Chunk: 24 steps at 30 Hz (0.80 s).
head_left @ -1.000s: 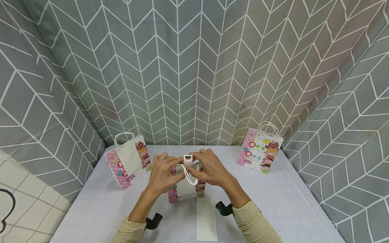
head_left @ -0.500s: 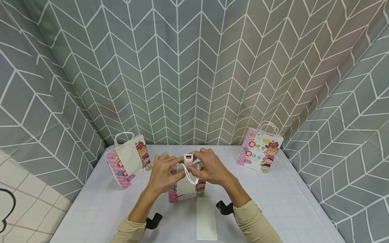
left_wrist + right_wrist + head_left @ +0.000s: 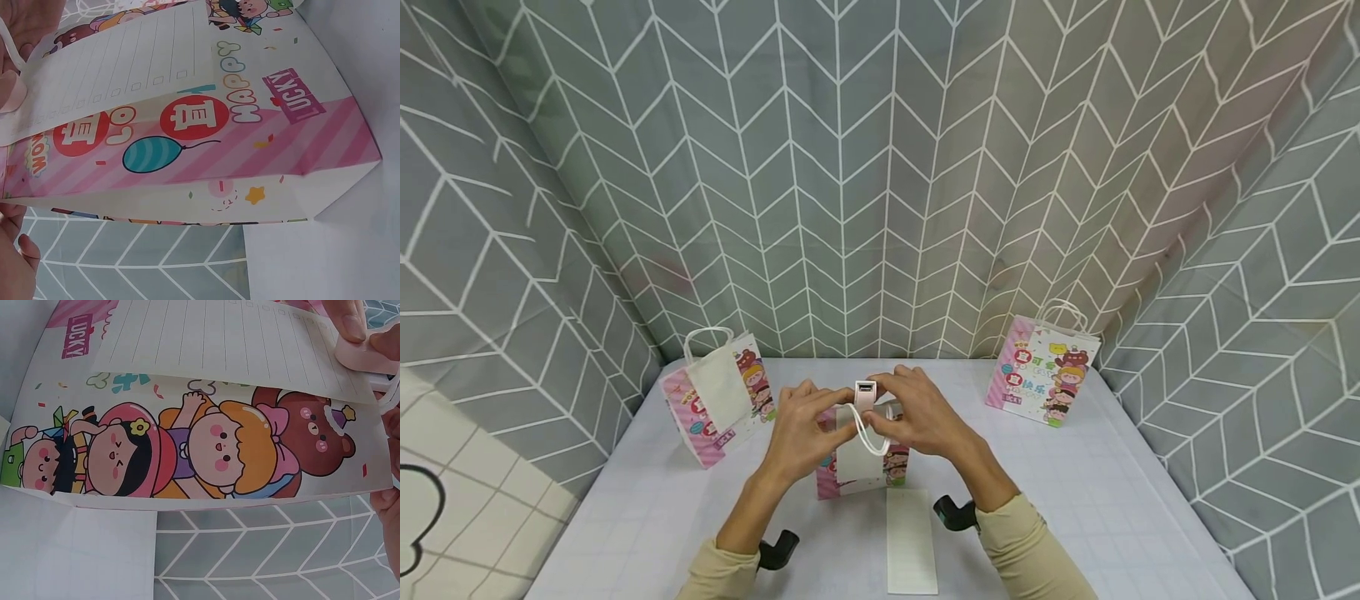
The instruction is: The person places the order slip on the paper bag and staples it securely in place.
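Note:
A paper gift bag [image 3: 827, 482] with pink stripes and cartoon figures stands upright at the middle of the table. A lined checklist sheet [image 3: 859, 463] lies flat against its near face. On the bag's top edge sits a small pink-and-white stapler [image 3: 866, 397]. My right hand [image 3: 921, 417] pinches the stapler, a finger on its pink top [image 3: 359, 357]. With its fingers and thumb, my left hand [image 3: 797, 429] grips the bag's top edge beside the stapler. A white cord handle [image 3: 874, 446] hangs down between my hands. The fingertips behind the bag are partly hidden.
A matching bag with a sheet on its front [image 3: 722, 392] stands at the left back. Another bag [image 3: 1043, 371] stands at the right back. A stack of narrow lined sheets [image 3: 912, 542] lies on the white table [image 3: 1120, 500] near me. Patterned curtain [image 3: 880, 183] surrounds the table.

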Available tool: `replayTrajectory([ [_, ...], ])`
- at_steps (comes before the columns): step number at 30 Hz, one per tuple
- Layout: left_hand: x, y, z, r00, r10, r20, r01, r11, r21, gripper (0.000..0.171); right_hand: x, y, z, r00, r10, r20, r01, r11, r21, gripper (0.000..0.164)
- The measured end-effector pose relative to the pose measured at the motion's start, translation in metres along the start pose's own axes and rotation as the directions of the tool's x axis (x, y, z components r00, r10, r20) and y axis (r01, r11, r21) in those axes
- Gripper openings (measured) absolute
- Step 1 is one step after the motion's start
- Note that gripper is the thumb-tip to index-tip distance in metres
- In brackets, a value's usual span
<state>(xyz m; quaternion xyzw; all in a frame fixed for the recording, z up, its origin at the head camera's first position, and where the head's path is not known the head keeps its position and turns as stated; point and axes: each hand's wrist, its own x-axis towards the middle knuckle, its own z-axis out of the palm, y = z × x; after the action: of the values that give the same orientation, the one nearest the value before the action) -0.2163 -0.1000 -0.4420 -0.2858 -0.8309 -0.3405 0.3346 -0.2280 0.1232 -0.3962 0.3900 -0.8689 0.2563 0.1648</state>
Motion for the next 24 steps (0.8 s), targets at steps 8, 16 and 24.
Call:
replayTrajectory([
  [8,-0.007,-0.005,-0.003,0.999,-0.044,0.016,0.045,0.999,-0.024,0.039,0.0,-0.001,-0.001,1.0,0.01,0.004,-0.01,1.0,0.002,0.039],
  [16,-0.014,-0.008,-0.006,0.993,-0.115,0.035,0.116,0.993,-0.027,0.037,0.0,-0.001,0.0,1.0,0.025,0.007,-0.025,1.0,0.01,0.041],
  [24,-0.016,-0.008,-0.006,0.988,-0.15,0.039,0.15,0.989,-0.001,0.035,0.0,-0.001,0.001,0.999,0.041,0.006,-0.041,0.999,0.035,0.043],
])
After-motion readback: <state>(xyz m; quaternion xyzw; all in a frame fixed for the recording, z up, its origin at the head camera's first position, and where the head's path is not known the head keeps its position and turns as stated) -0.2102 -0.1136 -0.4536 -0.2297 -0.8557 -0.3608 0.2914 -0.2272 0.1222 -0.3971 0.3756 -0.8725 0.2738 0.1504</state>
